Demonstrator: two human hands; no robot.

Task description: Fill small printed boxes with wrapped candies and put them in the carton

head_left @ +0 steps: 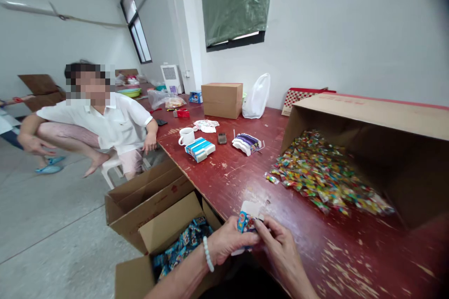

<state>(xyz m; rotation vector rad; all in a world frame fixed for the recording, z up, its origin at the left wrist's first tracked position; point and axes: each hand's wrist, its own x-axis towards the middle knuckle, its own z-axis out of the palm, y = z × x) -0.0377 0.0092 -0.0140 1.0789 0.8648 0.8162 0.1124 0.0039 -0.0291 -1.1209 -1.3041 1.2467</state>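
Close to my body, at the near edge of the red table (224, 182), my left hand (228, 240) is closed around a small printed blue carton (242, 220) with white flaps standing up. A pale bead bracelet circles that wrist. My right hand (278, 240) meets the carton from the right, its thumb and fingers pinched at the carton's side. Whether a candy is between those fingers is hidden. To the right, a heap of small wrapped candies (315, 173) spills from a large cardboard box (372, 112) lying on its side.
Below the table's left edge, an open cardboard box (135, 273) holds many blue packets (185, 243). On the table stand a white mug (186, 136), a blue-and-white box (199, 149), a stack of purple-and-white flat cartons (246, 144) and a closed brown box (222, 101). A person (101, 121) sits at left.
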